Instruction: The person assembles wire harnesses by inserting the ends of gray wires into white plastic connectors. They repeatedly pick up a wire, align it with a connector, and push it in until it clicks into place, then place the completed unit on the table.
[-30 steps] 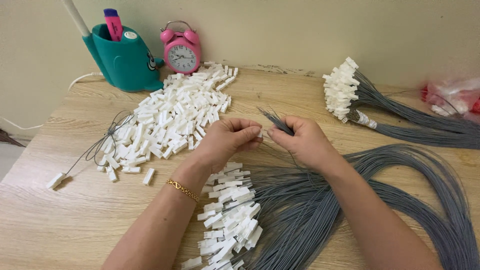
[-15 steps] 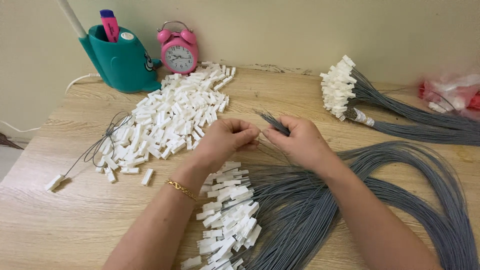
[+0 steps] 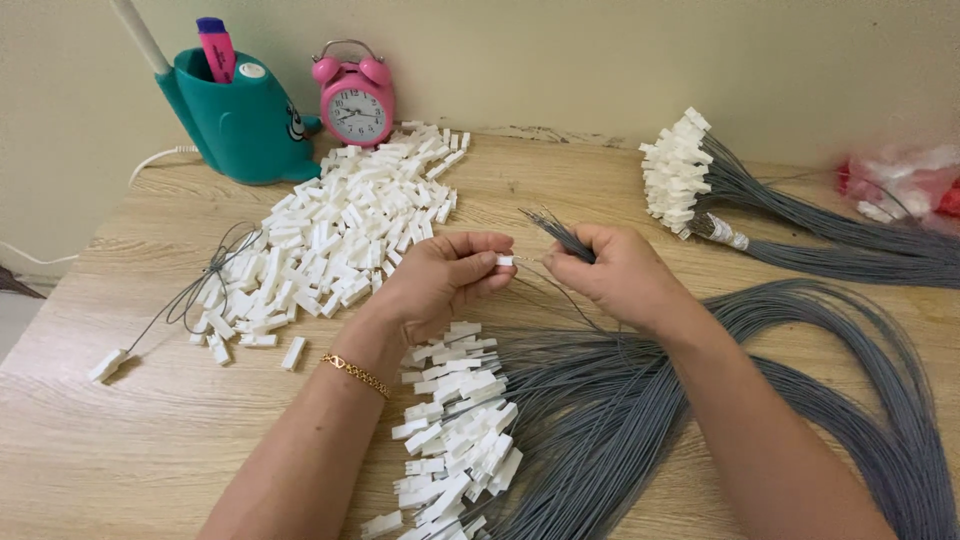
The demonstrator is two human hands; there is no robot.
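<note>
Wooden table (image 3: 620, 180): left hand (image 3: 445, 280) pinches a small white connector (image 3: 505, 260), right hand (image 3: 620, 275) grips thin grey wires (image 3: 560, 235).

Grey wire loops (image 3: 800, 400) cut off at right and bottom edges; red-and-white bag (image 3: 905, 185) blurred, contents indistinct.
</note>
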